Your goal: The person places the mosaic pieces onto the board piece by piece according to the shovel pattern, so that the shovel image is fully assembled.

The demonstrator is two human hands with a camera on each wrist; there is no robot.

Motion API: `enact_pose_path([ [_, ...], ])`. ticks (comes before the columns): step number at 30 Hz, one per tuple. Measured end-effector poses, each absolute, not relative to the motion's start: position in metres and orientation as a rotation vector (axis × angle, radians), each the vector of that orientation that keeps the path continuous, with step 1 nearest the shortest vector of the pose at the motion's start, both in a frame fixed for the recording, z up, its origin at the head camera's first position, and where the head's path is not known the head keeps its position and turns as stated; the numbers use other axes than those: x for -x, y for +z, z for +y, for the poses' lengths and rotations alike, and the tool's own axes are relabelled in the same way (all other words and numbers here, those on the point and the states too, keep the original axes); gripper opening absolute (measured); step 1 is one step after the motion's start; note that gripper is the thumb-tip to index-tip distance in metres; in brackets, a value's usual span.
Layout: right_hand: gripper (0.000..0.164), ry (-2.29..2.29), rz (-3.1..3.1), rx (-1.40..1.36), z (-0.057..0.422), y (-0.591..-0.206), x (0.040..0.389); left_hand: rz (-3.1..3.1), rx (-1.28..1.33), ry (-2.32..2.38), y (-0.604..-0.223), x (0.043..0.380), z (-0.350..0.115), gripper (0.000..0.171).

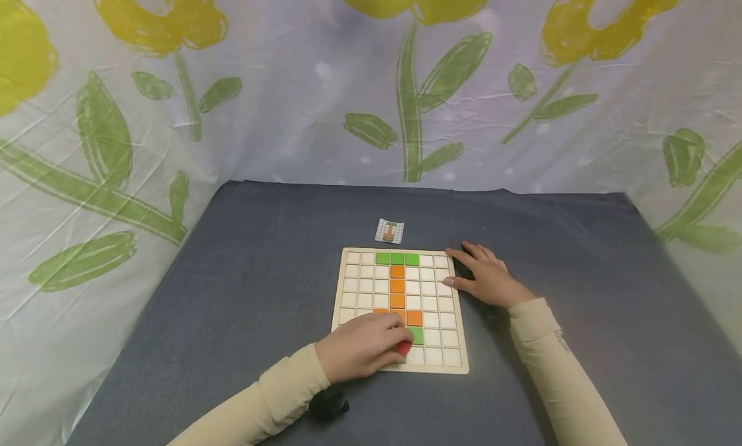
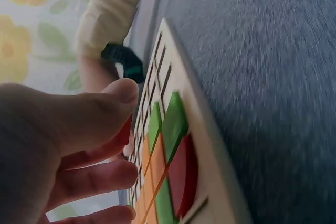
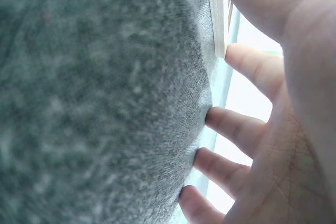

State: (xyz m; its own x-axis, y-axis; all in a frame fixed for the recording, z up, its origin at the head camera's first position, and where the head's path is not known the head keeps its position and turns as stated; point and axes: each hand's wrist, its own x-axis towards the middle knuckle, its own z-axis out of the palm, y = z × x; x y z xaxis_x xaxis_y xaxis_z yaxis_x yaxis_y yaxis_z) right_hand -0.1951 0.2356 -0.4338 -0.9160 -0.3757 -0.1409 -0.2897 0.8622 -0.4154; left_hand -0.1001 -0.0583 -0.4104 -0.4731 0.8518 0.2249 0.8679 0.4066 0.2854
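A wooden grid board (image 1: 458, 343) lies on the grey cloth, filled with white tiles plus green tiles (image 1: 397, 259) and an orange column (image 1: 397, 285). My left hand (image 1: 362, 344) lies over the board's near rows, fingers loosely curled. A red tile (image 1: 404, 347) shows at its fingertips. In the left wrist view the red tile (image 2: 181, 174) sits in a cell by the board's edge, next to a green tile (image 2: 173, 121), and the thumb (image 2: 105, 108) is above it without touching. My right hand (image 1: 484, 275) rests flat at the board's right edge, fingers spread (image 3: 236, 129).
A small pattern card (image 1: 389, 231) lies just beyond the board's far edge. The grey cloth (image 1: 232, 291) covers the table to each side. A flowered sheet (image 1: 371, 98) hangs behind and on both sides. A dark wrist device (image 1: 328, 404) is on the left arm.
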Motion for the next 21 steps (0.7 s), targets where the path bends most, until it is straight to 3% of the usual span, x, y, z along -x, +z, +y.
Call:
enact_pose_path([
  [21, 0.072, -0.601, 2.811, 0.509, 0.235, -0.431, 0.194, -2.545, 1.567, -0.328, -0.426, 0.095, -0.035, 0.018],
])
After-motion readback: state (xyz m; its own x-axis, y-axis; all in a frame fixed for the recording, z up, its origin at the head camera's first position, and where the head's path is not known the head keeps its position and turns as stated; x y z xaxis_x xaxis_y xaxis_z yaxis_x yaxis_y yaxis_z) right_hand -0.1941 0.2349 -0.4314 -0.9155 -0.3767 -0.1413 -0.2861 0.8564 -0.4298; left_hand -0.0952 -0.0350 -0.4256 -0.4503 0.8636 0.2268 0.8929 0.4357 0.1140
